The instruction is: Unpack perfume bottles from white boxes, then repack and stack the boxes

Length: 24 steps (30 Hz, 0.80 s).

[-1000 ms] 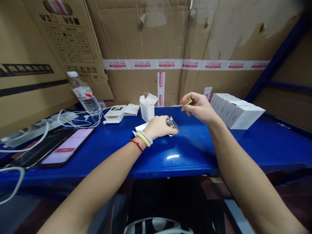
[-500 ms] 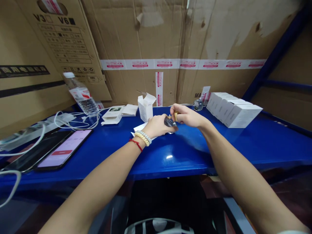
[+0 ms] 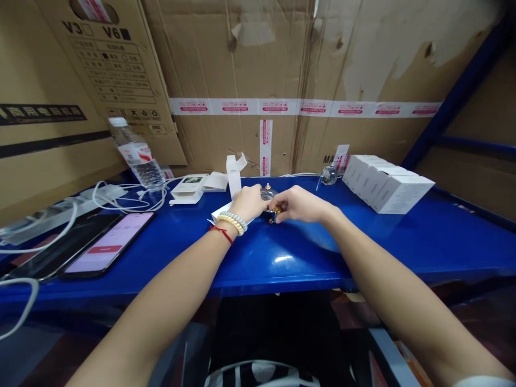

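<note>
My left hand (image 3: 248, 203) is closed around a perfume bottle (image 3: 268, 193) of dark, clear glass with a gold nozzle on top. Its palm hides much of the bottle. Close beside it, my right hand (image 3: 300, 204) pinches a small gold piece (image 3: 277, 209) that looks like the cap, low in front of the bottle. The fingers partly cover this piece, so I cannot tell whether it touches the glass. Behind my left hand stands an open white box (image 3: 234, 174) with its flaps up. White card (image 3: 221, 211) lies partly under my left wrist.
On the blue table (image 3: 322, 258), a row of white boxes (image 3: 387, 185) stands at right, near another glass bottle (image 3: 329, 174). To the left are opened white packaging (image 3: 189, 188), a water bottle (image 3: 139, 158), white cables (image 3: 121, 199) and a lit phone (image 3: 108, 244). Cardboard (image 3: 226, 70) walls the back.
My right hand has moved left and down, bringing the gold piece from beside the nozzle to low in front of the bottle. My left hand and the bottle have shifted slightly left.
</note>
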Motion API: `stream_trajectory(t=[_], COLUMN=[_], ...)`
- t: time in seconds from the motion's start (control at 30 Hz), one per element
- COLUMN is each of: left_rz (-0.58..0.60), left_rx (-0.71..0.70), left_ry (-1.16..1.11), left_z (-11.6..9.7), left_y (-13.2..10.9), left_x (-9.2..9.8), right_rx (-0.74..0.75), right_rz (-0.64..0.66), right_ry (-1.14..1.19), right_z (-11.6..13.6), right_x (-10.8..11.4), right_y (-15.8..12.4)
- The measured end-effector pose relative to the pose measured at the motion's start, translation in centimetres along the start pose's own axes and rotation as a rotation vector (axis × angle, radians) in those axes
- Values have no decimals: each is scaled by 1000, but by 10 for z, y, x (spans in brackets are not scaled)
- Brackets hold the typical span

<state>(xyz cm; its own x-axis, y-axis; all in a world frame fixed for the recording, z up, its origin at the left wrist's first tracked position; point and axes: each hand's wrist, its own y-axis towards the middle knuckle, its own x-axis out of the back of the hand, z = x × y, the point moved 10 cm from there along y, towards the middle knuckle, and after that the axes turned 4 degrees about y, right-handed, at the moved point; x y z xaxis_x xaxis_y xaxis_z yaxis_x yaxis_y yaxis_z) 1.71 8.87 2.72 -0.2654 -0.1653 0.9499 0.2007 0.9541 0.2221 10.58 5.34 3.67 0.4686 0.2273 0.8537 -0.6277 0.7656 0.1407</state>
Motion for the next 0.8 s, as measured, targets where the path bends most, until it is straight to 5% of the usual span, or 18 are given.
stream_trajectory(t=[0.3, 0.47, 0.67, 0.8], left_rz=[-1, 36, 52, 49], left_rx=[-28, -16, -15, -34], left_ry=[43, 41, 93, 88], left_z=[6, 5, 4, 2], left_y=[3, 0, -1, 0], left_x=[-2, -2, -3, -3], right_rx=[5, -286, -551, -645], right_rz=[94, 107, -246, -509], right_ry=[-232, -392, -340, -170], right_z=[1, -60, -140, -176], right_x=[-18, 12, 59, 67], right_y=[4, -7, -20, -33])
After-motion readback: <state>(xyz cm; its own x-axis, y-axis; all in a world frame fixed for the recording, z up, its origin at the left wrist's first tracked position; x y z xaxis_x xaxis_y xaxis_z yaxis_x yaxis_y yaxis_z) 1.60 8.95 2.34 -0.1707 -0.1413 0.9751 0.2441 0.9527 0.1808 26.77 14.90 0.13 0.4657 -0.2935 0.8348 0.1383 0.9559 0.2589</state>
